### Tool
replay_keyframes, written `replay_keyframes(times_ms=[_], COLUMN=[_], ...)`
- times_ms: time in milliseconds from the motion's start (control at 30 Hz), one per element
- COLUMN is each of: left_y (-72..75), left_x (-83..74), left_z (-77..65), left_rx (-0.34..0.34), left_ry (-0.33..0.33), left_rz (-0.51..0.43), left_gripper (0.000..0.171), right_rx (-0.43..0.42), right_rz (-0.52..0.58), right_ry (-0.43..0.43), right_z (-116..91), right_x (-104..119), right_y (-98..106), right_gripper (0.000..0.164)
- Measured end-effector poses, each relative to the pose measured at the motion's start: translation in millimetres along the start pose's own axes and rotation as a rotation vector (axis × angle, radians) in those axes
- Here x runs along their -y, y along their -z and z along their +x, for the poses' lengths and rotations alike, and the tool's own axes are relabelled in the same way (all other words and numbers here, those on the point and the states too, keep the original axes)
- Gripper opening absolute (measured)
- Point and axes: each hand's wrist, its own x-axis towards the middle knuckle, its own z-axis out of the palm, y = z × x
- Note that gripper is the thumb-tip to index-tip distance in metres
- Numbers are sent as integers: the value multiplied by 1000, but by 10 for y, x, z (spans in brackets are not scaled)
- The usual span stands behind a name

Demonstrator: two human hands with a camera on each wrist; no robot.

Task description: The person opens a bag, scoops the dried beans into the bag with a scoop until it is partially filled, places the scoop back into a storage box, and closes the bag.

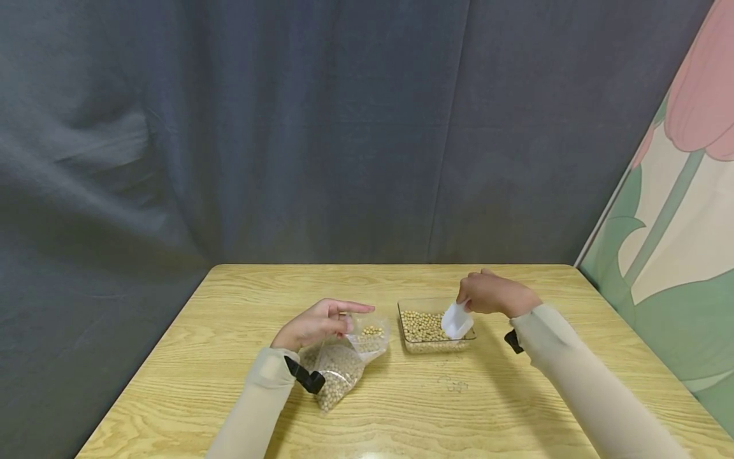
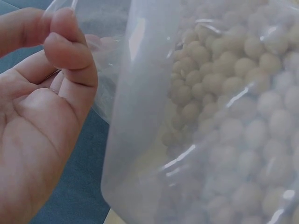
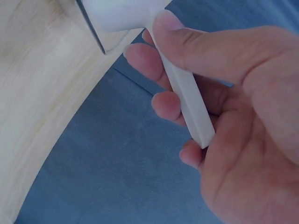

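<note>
A clear plastic bag (image 1: pixel 339 373) of round, pale yellow beans, which look like soybeans, lies on the table to the left of a clear rectangular container (image 1: pixel 437 347). My left hand (image 1: pixel 314 325) pinches the bag's rim between thumb and fingers, and its mouth gapes toward the container. In the left wrist view, the fingertips hold the thin plastic (image 2: pixel 145 84) beside the beans (image 2: pixel 243 135). My right hand (image 1: pixel 497 294) grips a white scoop (image 1: pixel 457 320) by its handle (image 3: pixel 189 100). The scoop's head is tilted down over the beans (image 1: pixel 421 325) at the container's right side.
The light wooden table (image 1: pixel 258 287) has rounded far corners. Behind it hangs a dark blue-grey curtain (image 1: pixel 321 127), and a wall with painted flowers (image 1: pixel 671 210) stands to the right. A black wrist camera (image 1: pixel 306 376) sits close to the bag.
</note>
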Motion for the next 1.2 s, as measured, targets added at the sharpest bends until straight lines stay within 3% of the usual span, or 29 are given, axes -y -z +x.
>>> replay_keyframes(times_ms=[167, 267, 433, 700, 967, 1200], left_y=[7, 10, 10, -5, 5, 6], left_x=[4, 2, 3, 5, 14, 14], left_z=[-8, -11, -9, -14, -17, -16], left_rx=[6, 4, 2, -6, 10, 16], left_ry=[-12, -13, -18, -2, -17, -22], left_rz=[2, 2, 5, 2, -15, -18], left_gripper=[47, 47, 47, 48, 47, 47], right_rx=[8, -12, -49, -68, -142, -224], right_rz=[33, 76, 195, 376, 322, 193], right_ry=[-13, 23, 103, 127, 146, 149], right_z=[27, 35, 40, 17, 10, 7], right_x=[-19, -63, -207, -349, -335, -312], right_y=[-39, -86, -242, -439, -482, -487], right_gripper=[13, 13, 20, 23, 25, 28])
